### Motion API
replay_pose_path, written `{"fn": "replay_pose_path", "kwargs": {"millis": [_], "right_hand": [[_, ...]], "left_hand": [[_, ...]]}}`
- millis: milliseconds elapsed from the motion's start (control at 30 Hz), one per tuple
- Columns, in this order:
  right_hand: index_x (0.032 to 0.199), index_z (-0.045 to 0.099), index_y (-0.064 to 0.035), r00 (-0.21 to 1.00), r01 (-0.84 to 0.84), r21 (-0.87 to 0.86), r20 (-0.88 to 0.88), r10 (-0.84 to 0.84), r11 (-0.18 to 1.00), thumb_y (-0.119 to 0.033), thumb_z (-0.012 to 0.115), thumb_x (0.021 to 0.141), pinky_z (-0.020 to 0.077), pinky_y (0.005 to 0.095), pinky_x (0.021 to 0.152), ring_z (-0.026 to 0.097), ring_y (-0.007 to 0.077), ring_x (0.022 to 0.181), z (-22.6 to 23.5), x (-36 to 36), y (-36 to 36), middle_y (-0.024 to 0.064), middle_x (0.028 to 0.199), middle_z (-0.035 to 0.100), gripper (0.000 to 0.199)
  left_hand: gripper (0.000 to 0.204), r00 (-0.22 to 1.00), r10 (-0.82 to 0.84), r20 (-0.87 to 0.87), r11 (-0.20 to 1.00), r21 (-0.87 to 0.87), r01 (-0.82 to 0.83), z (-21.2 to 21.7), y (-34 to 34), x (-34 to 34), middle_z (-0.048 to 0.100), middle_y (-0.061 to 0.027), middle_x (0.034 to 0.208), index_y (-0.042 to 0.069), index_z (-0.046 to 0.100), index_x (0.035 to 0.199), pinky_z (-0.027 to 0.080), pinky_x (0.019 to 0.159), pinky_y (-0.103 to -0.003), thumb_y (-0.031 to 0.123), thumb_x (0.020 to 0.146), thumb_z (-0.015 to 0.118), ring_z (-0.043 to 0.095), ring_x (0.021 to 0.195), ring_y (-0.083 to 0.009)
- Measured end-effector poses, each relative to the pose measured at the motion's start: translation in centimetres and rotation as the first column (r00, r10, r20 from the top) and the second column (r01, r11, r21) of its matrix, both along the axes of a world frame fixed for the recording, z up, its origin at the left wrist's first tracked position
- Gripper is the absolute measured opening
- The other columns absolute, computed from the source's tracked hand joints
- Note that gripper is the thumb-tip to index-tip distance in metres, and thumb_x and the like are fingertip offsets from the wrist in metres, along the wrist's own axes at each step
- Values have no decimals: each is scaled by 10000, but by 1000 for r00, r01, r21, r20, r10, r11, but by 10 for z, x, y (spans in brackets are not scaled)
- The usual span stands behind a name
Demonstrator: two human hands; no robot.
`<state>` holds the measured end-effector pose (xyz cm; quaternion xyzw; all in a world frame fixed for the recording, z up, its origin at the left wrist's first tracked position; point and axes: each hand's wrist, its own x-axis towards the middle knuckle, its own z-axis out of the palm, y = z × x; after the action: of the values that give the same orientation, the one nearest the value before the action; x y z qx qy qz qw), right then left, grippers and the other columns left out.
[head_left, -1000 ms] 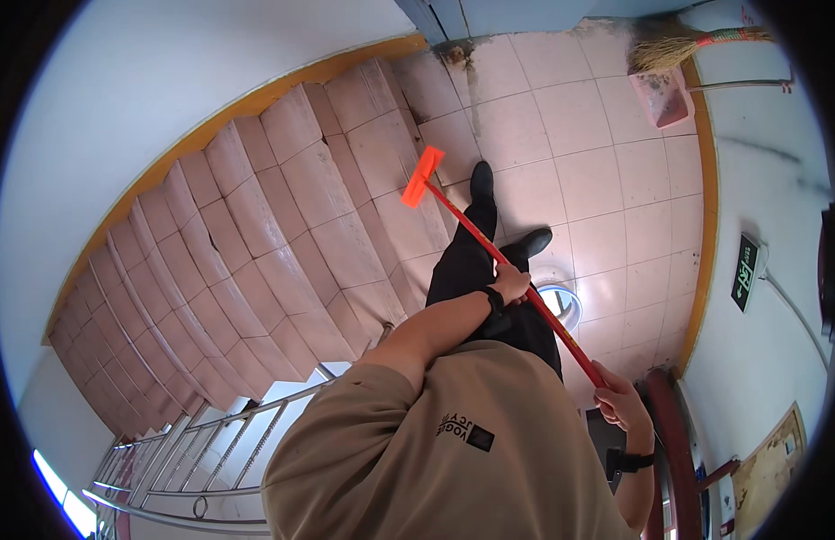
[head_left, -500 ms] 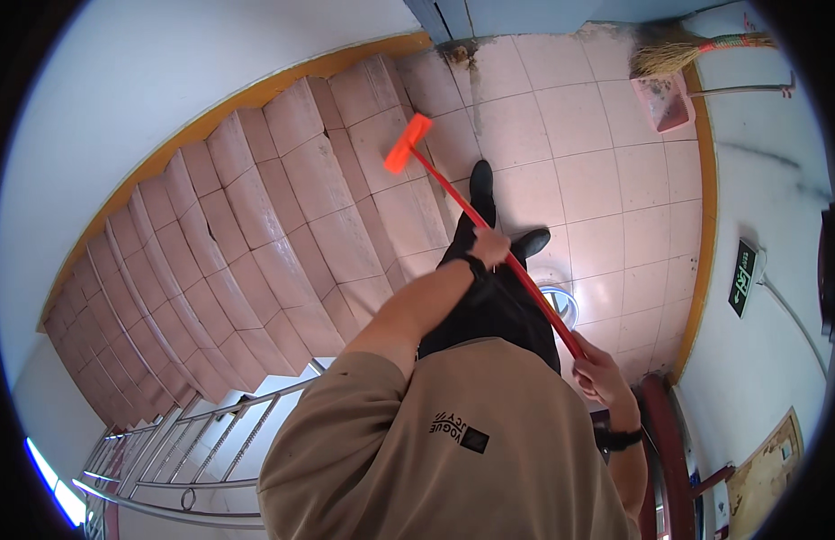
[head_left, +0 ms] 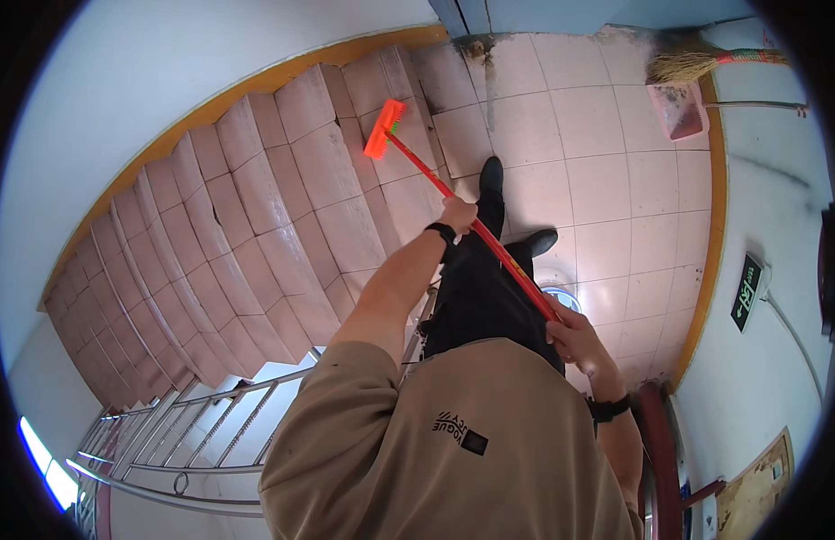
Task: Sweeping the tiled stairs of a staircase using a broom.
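Observation:
A long-handled scrub brush (head_left: 521, 279) with a red pole slants across the front of my body. Its orange head (head_left: 384, 129), with orange and some green bristles, is over the stair treads at the upper left. Partway along the pole, my left hand (head_left: 458, 214) is wrapped around it. My right hand (head_left: 572, 338) grips the pole near its lower end, close to my waist. Whether the bristles press on the tread cannot be made out for certain.
Tiled stairs (head_left: 255, 207) run off to the left, bordered by a metal railing (head_left: 210, 432). A bucket (head_left: 561, 295) stands partly hidden behind my right hand. At the upper right are a straw broom (head_left: 683, 66) and a pink dustpan (head_left: 680, 112). My shoes are on the tiled landing (head_left: 606, 189).
The brush head has moved left over the steps and turned, so its bristles show. Both hands have shifted left and slightly up with the pole, still gripping it.

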<state>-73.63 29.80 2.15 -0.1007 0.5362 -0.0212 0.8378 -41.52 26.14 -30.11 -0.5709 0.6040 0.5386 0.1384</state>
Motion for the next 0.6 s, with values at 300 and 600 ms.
{"fn": "replay_pose_path", "kwargs": {"millis": [300, 600], "right_hand": [[1498, 378, -111, 989, -41, 117, -136, 57, 992, -31, 554, 906, 276, 187, 370, 365, 24, 418, 51, -81, 33, -8, 671, 534, 623], [1509, 358, -126, 986, -83, 41, -138, 88, 996, -42, 518, 913, 285, 192, 368, 354, 21, 419, 8, -8, 11, -11, 697, 531, 623]], "left_hand": [[436, 590, 788, 177, 499, 377, -780, 82, 57, -124, 636, -196, 730, -110, 208, 1056, 513, 458, -350, 173, 896, 497, 637, 537, -280], [296, 619, 778, 106, 583, 245, -775, 42, 7, -41, 596, -188, 605, -101, 508, 854, 506, 455, -419, 195, 866, 503, 632, 525, -306]]}}
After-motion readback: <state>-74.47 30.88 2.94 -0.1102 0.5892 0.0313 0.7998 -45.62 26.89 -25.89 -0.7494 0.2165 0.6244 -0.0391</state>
